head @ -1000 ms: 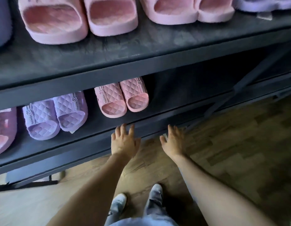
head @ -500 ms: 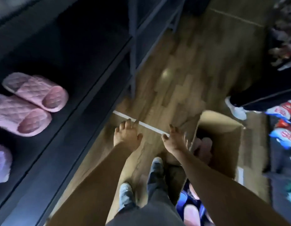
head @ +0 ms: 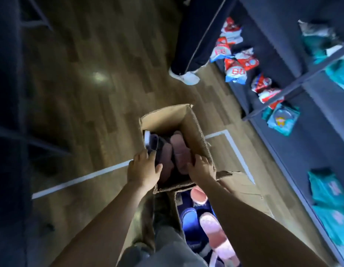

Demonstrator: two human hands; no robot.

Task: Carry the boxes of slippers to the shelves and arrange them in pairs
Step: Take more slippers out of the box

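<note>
Open corrugated cardboard box (head: 194, 130) on the wood-plank floor (head: 94, 105), long axis running away from the feet, pink slippers (head: 179, 151) inside lying lengthwise. Left hand (head: 143, 170) closed on a dark slipper (head: 157, 149) at the left wall; right hand (head: 203, 167) curled over the right wall. Red-and-blue packets (head: 234, 72) on the right shelf (head: 283, 151), printing too blurred to read.

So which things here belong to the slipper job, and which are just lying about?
Job:
open box
pink slippers inside it
second box, nearer, with blue slipper and pink ones
left hand and right hand reaching in

Not the job:
red-and-white packets
teal packs
bystander's shoe
</note>
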